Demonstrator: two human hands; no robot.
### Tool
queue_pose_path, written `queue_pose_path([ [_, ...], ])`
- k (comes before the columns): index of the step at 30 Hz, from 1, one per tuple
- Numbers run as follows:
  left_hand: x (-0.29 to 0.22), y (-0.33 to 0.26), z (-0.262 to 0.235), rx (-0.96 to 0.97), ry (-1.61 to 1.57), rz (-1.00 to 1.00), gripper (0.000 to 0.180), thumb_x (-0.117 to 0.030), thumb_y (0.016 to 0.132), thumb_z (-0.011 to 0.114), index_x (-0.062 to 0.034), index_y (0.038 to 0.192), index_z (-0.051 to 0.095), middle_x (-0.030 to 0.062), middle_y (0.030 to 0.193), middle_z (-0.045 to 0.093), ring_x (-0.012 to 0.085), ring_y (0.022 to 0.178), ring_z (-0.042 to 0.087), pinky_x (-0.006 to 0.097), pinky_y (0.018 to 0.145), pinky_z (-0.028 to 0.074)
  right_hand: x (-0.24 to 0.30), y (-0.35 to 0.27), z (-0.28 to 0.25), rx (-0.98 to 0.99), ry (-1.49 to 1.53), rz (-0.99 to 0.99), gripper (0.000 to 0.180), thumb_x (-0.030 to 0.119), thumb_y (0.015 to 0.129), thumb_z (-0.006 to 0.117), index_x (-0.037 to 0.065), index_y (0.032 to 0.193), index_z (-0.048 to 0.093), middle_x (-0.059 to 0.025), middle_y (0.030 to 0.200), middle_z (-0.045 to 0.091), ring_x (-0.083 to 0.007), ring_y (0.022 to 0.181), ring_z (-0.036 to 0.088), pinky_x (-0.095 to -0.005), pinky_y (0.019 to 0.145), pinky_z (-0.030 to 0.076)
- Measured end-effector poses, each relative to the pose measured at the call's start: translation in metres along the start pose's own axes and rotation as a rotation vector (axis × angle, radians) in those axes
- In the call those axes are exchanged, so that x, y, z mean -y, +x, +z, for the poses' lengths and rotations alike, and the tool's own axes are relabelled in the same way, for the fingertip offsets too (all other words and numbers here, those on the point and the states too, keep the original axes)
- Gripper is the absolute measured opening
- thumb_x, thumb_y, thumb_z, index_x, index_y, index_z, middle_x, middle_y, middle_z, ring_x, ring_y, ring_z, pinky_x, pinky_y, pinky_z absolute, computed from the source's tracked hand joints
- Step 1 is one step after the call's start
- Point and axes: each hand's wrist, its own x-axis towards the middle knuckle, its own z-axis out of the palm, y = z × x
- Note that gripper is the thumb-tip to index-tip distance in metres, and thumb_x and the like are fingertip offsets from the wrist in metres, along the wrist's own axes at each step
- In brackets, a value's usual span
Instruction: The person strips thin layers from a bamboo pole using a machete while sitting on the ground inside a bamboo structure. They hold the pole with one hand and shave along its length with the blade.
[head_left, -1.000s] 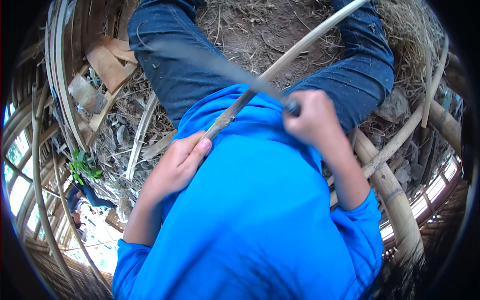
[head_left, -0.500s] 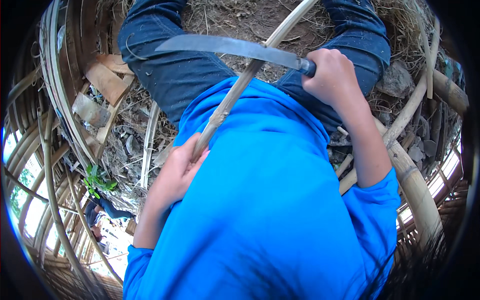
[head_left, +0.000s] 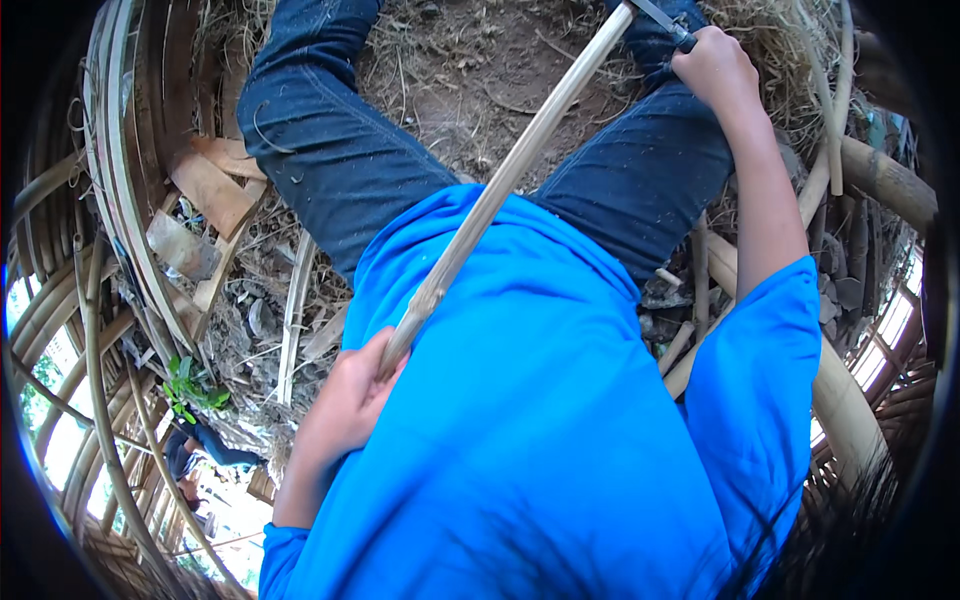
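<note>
A long, pale wooden stick (head_left: 510, 180) slants from my lap up to the top right, with a knot near its lower part. My left hand (head_left: 350, 395) is closed round its lower end, against my blue shirt. Out by my right knee, my right hand (head_left: 718, 68) grips the dark handle of a machete (head_left: 657, 14). Its blade lies at the stick's far end, and most of it is cut off by the top edge of the view.
Bare soil (head_left: 470, 90) with dry straw lies between my legs. Split strips and flat wood pieces (head_left: 213, 185) are at the left, beside a small green plant (head_left: 190, 388). Thick bamboo poles (head_left: 845, 410) stand at the right. Another person (head_left: 205, 445) is far off at the lower left.
My right hand has moved the machete up and away along the stick, from its middle to its far end. My left hand keeps its hold, slightly lower in the view.
</note>
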Motion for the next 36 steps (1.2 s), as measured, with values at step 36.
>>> queue_pose_path([
  [36,-0.008,-0.001,-0.036,-0.015,0.027,-0.035,0.030,-0.025,0.101,0.041,-0.0027,0.086,0.053,-0.0019,0.061,0.045,0.0079,0.056,0.042,0.027,0.052,0.035,-0.045,0.046,-0.044,-0.252,-0.134,-0.125,0.027,0.031,0.081,0.063,0.005,0.085,0.069,-0.0191,0.084,0.069,-0.0373,0.081,0.068,-0.0461,0.074,0.055],
])
